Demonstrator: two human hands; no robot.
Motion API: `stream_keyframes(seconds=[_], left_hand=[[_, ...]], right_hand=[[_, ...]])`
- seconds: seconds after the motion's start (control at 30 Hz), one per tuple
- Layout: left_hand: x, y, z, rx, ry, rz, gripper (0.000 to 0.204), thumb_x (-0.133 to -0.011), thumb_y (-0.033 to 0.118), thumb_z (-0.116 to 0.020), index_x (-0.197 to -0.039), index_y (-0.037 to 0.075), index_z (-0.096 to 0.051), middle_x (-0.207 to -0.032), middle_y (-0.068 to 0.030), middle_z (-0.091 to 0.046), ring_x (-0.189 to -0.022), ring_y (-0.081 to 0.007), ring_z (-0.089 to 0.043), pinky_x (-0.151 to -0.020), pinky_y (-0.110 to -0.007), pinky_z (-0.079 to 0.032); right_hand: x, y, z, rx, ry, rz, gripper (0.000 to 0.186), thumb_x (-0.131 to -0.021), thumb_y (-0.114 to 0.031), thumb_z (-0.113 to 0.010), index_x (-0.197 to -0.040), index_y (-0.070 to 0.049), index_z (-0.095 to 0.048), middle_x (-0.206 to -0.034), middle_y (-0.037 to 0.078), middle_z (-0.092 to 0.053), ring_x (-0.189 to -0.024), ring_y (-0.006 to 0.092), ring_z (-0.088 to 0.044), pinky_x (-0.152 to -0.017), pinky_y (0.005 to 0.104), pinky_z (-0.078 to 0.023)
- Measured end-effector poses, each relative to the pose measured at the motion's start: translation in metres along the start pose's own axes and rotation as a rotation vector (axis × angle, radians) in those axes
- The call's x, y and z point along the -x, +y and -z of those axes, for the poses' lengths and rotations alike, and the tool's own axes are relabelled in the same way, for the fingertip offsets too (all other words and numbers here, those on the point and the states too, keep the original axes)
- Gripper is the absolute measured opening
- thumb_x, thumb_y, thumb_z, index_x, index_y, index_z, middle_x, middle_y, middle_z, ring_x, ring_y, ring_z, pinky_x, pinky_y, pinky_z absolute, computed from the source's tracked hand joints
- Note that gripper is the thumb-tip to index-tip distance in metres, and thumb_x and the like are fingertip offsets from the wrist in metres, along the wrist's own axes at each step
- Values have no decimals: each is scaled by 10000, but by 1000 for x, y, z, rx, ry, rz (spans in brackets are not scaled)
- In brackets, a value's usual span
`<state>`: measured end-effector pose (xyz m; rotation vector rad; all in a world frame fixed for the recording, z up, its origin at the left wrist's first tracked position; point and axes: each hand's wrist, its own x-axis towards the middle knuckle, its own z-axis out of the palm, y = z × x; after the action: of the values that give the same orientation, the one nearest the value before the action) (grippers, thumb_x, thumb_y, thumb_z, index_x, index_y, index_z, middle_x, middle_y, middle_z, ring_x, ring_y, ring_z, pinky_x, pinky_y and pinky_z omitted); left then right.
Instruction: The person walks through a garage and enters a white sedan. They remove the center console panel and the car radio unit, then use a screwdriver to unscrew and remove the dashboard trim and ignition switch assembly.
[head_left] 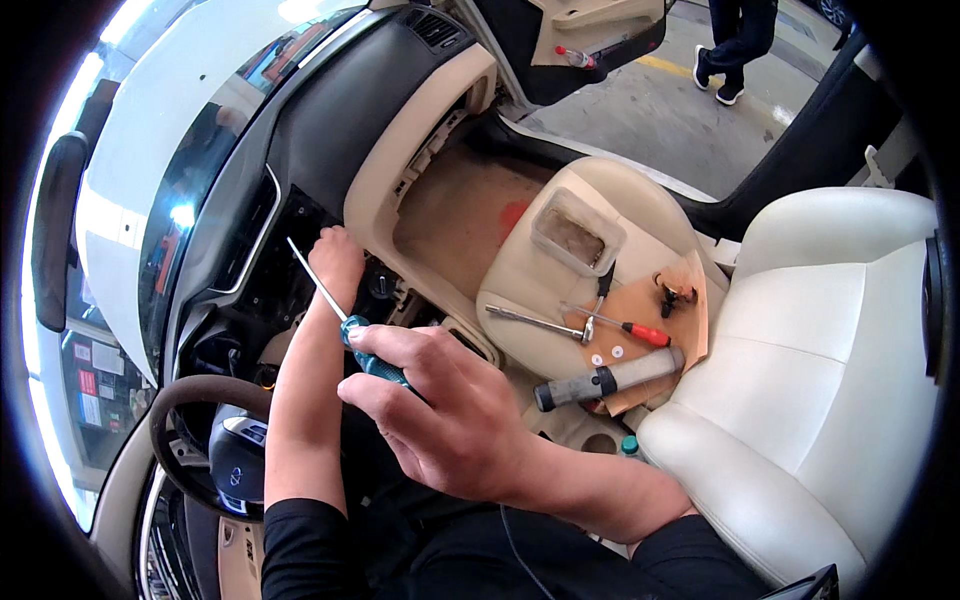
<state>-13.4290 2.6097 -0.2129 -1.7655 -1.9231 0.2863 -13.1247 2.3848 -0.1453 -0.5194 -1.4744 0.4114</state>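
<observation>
While right grip (440, 405) holds screwdriver (347, 324), shaft (317, 279) toward dashboard (330, 105), left grip (338, 260): cannot tell.

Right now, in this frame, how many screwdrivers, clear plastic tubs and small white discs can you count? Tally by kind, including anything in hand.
Screwdrivers: 2, a teal-handled screwdriver in the right hand and a red-handled screwdriver on the seat
Clear plastic tub: 1
Small white discs: 2
Total: 5

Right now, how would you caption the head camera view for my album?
Screwdriver in the right hand, left hand at the partly dismantled car dashboard.
</observation>
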Motion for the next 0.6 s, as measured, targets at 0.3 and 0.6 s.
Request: stream_keyframes(seconds=[0.3, 0.6], left_hand=[[13, 9, 21, 171, 27, 38, 375, -932, 324, -738, -1036, -32, -684, -1078, -271, -737, -1030, -461, -740, -906, -519, -605], [49, 156, 76, 1055, -36, -298, 192, -891, 150, -788, -979, -8, -724, -847, -138, -745, -785, -200, -714, -762, -350, -586]], right_hand=[[3, 0, -2, -69, 71, -32, 357, -855, -23, -778, -1188, -73, -662, -1273, 180, -637, -994, 324, -700, -821, 399, -601], [3, -10, -5, -154, 133, -38, 356, -838, -77, -792, -1169, -71, -661, -1277, 177, -626, -1025, 321, -711, -863, 418, -618]])
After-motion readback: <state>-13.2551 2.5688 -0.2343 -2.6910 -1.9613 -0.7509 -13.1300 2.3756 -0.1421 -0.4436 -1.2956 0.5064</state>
